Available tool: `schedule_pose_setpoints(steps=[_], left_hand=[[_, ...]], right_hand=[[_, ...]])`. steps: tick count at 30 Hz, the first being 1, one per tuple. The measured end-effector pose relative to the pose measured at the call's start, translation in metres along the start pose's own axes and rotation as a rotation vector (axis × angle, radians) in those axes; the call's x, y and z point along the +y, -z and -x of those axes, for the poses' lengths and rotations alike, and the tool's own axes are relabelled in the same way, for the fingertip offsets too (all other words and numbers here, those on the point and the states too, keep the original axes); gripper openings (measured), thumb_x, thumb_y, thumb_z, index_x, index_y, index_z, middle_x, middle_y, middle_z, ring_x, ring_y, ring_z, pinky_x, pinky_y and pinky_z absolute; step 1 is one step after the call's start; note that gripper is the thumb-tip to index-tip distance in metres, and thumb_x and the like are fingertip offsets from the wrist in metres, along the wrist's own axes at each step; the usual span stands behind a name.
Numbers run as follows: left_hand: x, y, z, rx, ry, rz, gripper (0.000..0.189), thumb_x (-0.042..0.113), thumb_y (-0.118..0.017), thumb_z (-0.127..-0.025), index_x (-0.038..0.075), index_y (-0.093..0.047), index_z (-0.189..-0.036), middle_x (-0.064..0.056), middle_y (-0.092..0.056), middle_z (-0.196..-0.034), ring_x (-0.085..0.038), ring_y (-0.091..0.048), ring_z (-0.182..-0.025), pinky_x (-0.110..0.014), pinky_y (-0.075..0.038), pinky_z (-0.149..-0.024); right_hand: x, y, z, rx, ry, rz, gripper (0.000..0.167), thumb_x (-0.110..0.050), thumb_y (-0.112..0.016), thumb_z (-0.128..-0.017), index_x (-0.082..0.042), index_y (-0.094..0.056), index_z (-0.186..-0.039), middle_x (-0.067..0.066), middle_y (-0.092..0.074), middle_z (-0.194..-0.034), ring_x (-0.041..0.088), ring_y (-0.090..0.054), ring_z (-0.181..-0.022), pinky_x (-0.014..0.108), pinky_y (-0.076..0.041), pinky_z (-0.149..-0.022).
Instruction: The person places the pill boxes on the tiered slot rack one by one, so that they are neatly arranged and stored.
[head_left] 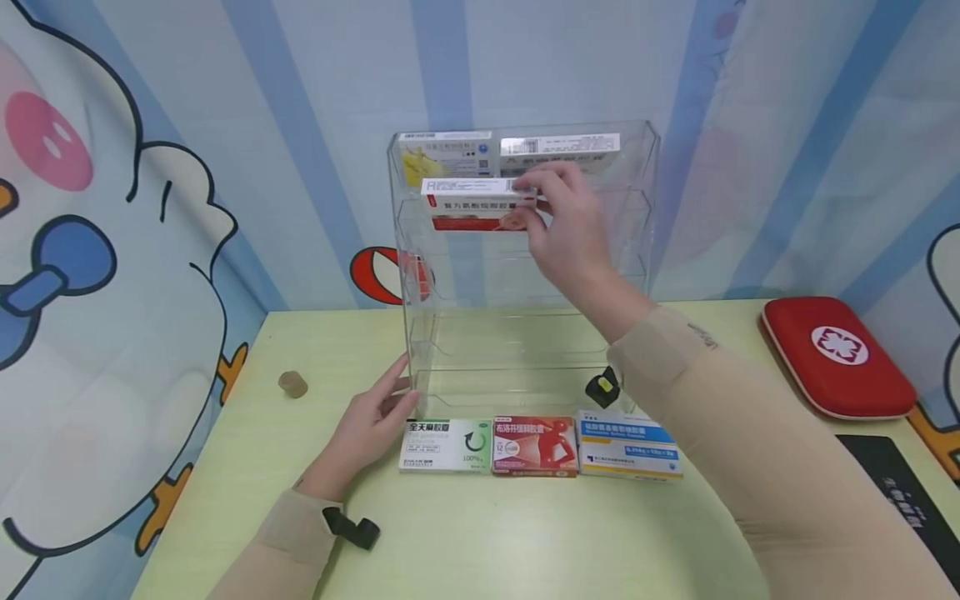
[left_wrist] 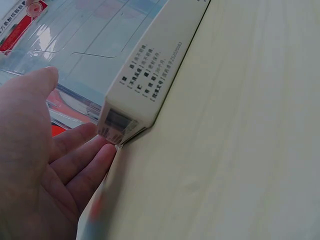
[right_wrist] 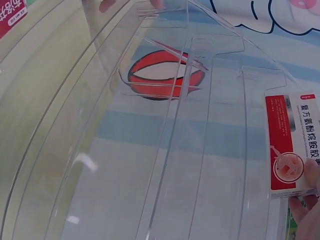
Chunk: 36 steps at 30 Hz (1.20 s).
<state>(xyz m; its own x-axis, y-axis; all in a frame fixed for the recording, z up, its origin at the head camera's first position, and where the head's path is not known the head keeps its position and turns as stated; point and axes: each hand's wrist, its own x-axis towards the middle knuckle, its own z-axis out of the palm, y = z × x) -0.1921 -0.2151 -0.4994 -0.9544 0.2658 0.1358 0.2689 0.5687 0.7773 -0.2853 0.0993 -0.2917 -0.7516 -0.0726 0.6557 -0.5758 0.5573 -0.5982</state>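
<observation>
My right hand (head_left: 572, 223) pinches the right end of a white and red medicine box (head_left: 467, 202) between thumb and fingers. That box is at the second tier of a clear stepped rack (head_left: 525, 372), at its left side. In the right wrist view, the box's printed front (right_wrist: 292, 145) shows beside the transparent tiers. My left hand (head_left: 366, 429) rests by the rack's lower left corner, its fingers extended. Seen from the left wrist, those fingertips lie right at the end of a white box (left_wrist: 150, 75).
On the top tier stand a yellow and white box (head_left: 447, 157) and a white box (head_left: 558, 146). Before the rack lie a green and white box (head_left: 446, 446), a red box (head_left: 535, 447) and a blue and white box (head_left: 628, 446). A red case (head_left: 836, 357) is at right, a cork (head_left: 292, 384) at left.
</observation>
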Motion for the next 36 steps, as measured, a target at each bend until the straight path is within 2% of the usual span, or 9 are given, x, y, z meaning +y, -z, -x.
schedule_pose_setpoints(steps=[5,11,20,29,36], left_hand=[[0.001,0.001,0.0,0.0,-0.001,0.0,0.071,0.035,-0.062,-0.114,0.033,-0.029,-0.176,-0.021,-0.066,-0.155,-0.037,-0.073,-0.134,-0.057,-0.055,-0.118],[0.002,0.002,0.001,-0.004,-0.008,0.001,0.071,0.033,-0.062,-0.114,0.03,-0.029,-0.176,-0.022,-0.066,-0.154,-0.036,-0.074,-0.134,-0.057,-0.056,-0.117],[0.002,0.002,0.001,-0.001,-0.019,-0.003,0.071,0.033,-0.063,-0.113,0.029,-0.029,-0.176,-0.022,-0.067,-0.153,-0.036,-0.074,-0.133,-0.057,-0.056,-0.117],[0.002,0.002,0.0,0.0,-0.009,-0.007,0.071,0.034,-0.063,-0.114,0.032,-0.029,-0.176,-0.021,-0.067,-0.154,-0.036,-0.073,-0.134,-0.058,-0.056,-0.117],[0.001,0.002,0.0,-0.002,-0.018,-0.004,0.071,0.034,-0.062,-0.114,0.032,-0.028,-0.176,-0.02,-0.067,-0.154,-0.035,-0.074,-0.134,-0.058,-0.055,-0.118]], right_hand=[[-0.001,-0.006,-0.003,-0.058,-0.058,0.004,0.026,-0.001,-0.074,-0.103,0.001,-0.072,-0.129,0.016,-0.059,-0.139,0.028,-0.065,-0.127,0.028,-0.06,-0.112],[-0.002,-0.013,-0.003,-0.089,-0.122,-0.041,0.028,0.001,-0.074,-0.102,0.0,-0.07,-0.13,0.015,-0.058,-0.138,0.026,-0.064,-0.124,0.028,-0.063,-0.107],[0.0,-0.021,-0.001,-0.091,-0.16,-0.03,0.031,0.0,-0.075,-0.102,-0.004,-0.07,-0.132,0.012,-0.061,-0.137,0.023,-0.067,-0.124,0.028,-0.064,-0.104],[0.0,-0.023,-0.001,-0.092,-0.178,-0.094,0.033,0.0,-0.075,-0.102,-0.002,-0.069,-0.135,0.013,-0.059,-0.141,0.024,-0.07,-0.129,0.027,-0.063,-0.106],[0.0,-0.019,0.004,-0.077,-0.22,-0.128,0.038,-0.005,-0.076,-0.103,-0.005,-0.067,-0.14,0.011,-0.059,-0.145,0.025,-0.07,-0.131,0.032,-0.062,-0.11]])
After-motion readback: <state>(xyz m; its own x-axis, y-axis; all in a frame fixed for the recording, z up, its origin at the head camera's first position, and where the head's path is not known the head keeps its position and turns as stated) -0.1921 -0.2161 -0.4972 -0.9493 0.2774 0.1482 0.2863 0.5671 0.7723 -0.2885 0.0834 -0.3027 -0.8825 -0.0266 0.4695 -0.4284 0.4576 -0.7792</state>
